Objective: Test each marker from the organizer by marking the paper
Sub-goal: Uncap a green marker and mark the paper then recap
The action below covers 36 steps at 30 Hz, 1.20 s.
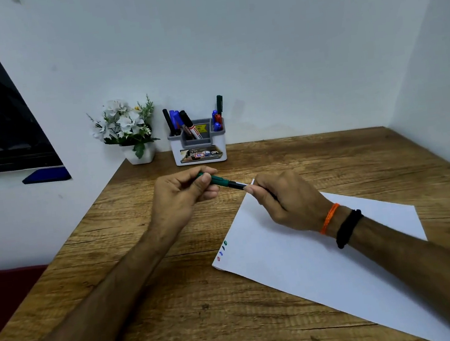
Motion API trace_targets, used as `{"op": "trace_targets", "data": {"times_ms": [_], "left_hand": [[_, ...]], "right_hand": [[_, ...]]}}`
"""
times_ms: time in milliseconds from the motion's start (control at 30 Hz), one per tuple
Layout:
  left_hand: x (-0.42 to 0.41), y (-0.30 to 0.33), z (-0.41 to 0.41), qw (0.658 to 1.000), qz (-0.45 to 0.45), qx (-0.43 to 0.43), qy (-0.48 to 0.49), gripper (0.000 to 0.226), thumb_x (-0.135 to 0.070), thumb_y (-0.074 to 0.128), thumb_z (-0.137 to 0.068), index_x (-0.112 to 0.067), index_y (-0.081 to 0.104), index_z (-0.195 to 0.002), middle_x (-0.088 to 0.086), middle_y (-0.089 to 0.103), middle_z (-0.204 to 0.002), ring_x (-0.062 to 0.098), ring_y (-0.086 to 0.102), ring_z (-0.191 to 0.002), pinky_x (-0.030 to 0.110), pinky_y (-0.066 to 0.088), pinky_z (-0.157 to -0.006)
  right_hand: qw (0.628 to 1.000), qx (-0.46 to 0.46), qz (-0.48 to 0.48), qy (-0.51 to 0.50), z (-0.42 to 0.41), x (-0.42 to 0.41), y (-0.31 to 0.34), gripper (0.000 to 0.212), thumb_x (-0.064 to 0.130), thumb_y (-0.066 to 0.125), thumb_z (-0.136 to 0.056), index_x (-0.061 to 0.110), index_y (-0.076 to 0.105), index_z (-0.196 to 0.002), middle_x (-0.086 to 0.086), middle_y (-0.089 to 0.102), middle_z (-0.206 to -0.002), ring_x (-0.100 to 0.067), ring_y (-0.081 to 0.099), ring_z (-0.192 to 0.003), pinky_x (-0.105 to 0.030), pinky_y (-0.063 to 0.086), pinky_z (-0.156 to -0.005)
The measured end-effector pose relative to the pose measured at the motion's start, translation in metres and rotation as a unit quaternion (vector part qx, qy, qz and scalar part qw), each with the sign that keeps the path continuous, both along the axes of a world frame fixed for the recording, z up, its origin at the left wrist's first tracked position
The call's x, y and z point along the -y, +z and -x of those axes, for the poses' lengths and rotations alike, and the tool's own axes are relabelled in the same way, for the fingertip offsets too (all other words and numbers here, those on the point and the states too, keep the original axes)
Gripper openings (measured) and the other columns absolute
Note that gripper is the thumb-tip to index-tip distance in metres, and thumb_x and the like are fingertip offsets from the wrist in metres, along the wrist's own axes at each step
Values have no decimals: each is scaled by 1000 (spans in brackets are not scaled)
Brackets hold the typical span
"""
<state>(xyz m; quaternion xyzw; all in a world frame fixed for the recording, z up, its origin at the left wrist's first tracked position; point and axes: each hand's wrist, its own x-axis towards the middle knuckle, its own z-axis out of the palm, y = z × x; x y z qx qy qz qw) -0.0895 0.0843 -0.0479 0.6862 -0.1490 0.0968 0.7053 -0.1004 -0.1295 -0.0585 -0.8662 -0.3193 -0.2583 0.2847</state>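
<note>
Both hands closed: left hand [184,192] gripped green marker [221,181], right hand [284,200] its far end | we judged ink could smear fingers, or miss the paper [301,268] beneath the right hand.

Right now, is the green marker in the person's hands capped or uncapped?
Cannot tell for certain. The left hand grips the green marker; its dark far end runs into the right hand, which hides any cap.

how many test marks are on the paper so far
4, in a short row by the paper's near-left corner: red, blue, dark, green. The right hand may hide more.
</note>
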Motion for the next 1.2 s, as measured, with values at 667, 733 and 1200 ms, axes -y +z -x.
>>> {"op": "trace_targets", "data": {"times_ms": [667,733,1200], "left_hand": [[6,6,-6,990,111,-81,-17,17,-2,62,-86,-3,65,-103,9,75,-92,14,73,-76,25,61,-68],[1,18,-16,992,103,-66,-4,12,-3,61,-88,-4,65,-99,4,76,-87,13,73,-74,27,60,-69],[-43,101,-117,971,-64,52,226,23,-17,78,-81,-9,71,-101,4,72,-83,17,71,-79,31,61,-68]], "right_hand": [[987,-147,-57,35,-18,-14,1,40,42,42,-101,18,64,-79,6,63,-59,-6,57,-53,-23,44,-54],[989,-150,10,5,-26,-19,9,45,47,37,-101,16,61,-81,8,65,-64,-4,58,-57,-25,44,-55],[979,4,144,-146,-109,-67,37,39,42,52,-95,14,51,-123,-5,53,-121,-24,49,-110,-37,43,-90]]}}
